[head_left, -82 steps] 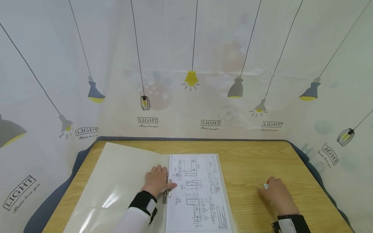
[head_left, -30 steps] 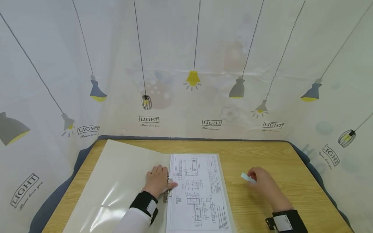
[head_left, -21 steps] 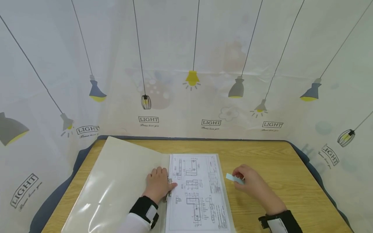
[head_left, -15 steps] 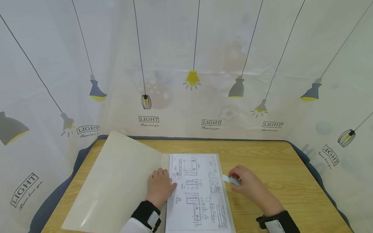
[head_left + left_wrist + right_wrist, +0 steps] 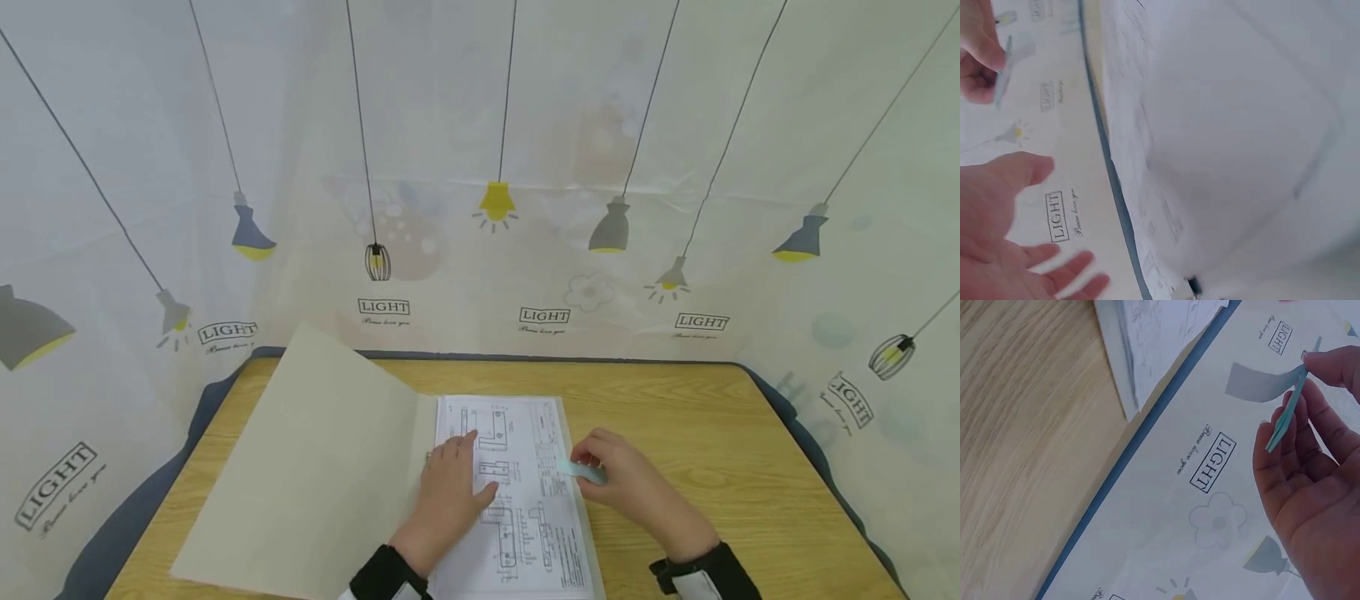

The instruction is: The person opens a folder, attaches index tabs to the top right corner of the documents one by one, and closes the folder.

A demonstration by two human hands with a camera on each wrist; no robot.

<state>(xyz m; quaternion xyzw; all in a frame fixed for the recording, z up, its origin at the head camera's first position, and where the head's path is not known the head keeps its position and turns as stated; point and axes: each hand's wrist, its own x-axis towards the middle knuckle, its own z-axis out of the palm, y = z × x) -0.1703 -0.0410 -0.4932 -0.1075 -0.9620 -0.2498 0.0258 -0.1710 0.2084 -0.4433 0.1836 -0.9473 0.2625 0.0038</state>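
Observation:
An open folder lies on the table, its cream cover [image 5: 322, 467] tilted up on the left and technical drawings [image 5: 517, 421] on the right. Over the drawings' left half is my left hand [image 5: 450, 487], fingers extended; in the left wrist view the hand [image 5: 997, 225] has its thumb spread, and I cannot tell whether it touches the sheet. My right hand [image 5: 626, 475] pinches a small pale teal sticky-note pad [image 5: 590, 473] at the sheet's right edge. The right wrist view shows the pad [image 5: 1286, 419] between thumb and fingers [image 5: 1272, 456], with a greyish strip [image 5: 1263, 386] curling out.
The wooden table [image 5: 750, 467] extends right of the folder, with a dark blue edge [image 5: 637, 360] at the back. Behind it hangs a pale curtain [image 5: 450, 125] printed with lamps. A metal and black clip part [image 5: 1192, 286] shows by the folder's spine.
My left hand has moved from the folder's clip rightward over the drawings. My right hand has carried the teal pad left from the table to the sheet's edge. The cover has risen.

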